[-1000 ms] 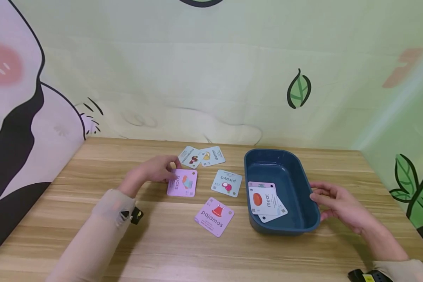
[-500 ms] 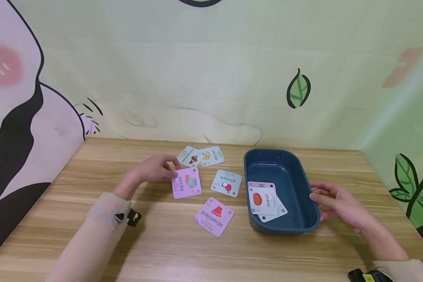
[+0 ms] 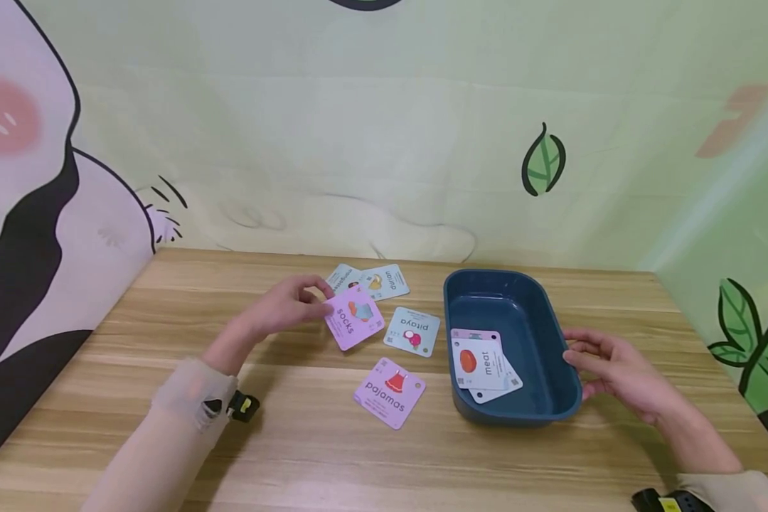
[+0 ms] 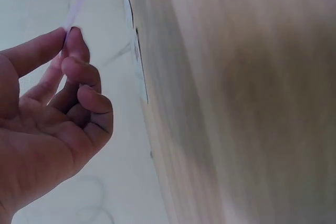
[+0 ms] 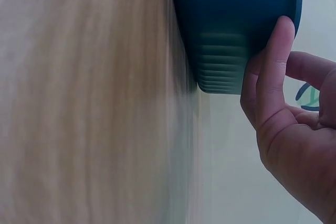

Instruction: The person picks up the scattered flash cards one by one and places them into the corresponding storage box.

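apart, hands: left point(image 3: 284, 307) pinches socks card point(image 3: 355, 318) edge; right point(image 3: 621, 371) touches tub point(image 3: 531, 348)

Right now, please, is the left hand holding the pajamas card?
No, the left hand pinches the socks card; the pajamas card lies apart.

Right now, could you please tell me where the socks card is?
In the head view, the socks card is pinched in the left hand, left of the pitaya card.
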A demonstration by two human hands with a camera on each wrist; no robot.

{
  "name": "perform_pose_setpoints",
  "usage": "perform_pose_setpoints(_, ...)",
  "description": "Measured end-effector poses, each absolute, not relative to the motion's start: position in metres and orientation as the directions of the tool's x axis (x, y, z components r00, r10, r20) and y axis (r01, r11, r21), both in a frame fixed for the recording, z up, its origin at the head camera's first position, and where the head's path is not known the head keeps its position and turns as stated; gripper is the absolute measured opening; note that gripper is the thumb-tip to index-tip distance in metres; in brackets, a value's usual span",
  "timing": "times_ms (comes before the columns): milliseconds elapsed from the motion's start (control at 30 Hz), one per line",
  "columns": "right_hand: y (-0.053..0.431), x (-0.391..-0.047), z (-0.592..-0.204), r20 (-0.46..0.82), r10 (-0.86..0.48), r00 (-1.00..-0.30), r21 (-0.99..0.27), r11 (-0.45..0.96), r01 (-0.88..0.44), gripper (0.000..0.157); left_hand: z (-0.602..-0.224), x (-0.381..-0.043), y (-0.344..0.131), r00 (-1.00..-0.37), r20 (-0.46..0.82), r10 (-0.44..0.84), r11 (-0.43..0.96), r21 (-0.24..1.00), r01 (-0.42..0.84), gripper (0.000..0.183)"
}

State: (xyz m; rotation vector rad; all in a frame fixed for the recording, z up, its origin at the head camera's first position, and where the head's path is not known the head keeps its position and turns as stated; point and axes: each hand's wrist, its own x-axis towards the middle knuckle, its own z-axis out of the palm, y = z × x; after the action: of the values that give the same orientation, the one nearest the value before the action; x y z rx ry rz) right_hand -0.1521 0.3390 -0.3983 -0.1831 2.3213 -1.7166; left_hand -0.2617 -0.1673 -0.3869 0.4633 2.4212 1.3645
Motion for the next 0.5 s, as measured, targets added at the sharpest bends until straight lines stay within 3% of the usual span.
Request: perform_pose_setpoints(500, 0.339, -0.153, -0.4, -0.116, -0.257, -0.959, -0.957, 0.288, 0.038, 0.055, -0.385, -0.235, -0.128, -0.93, -0.062, 0.362, 0.379, 0.921, 0.086, 0.021)
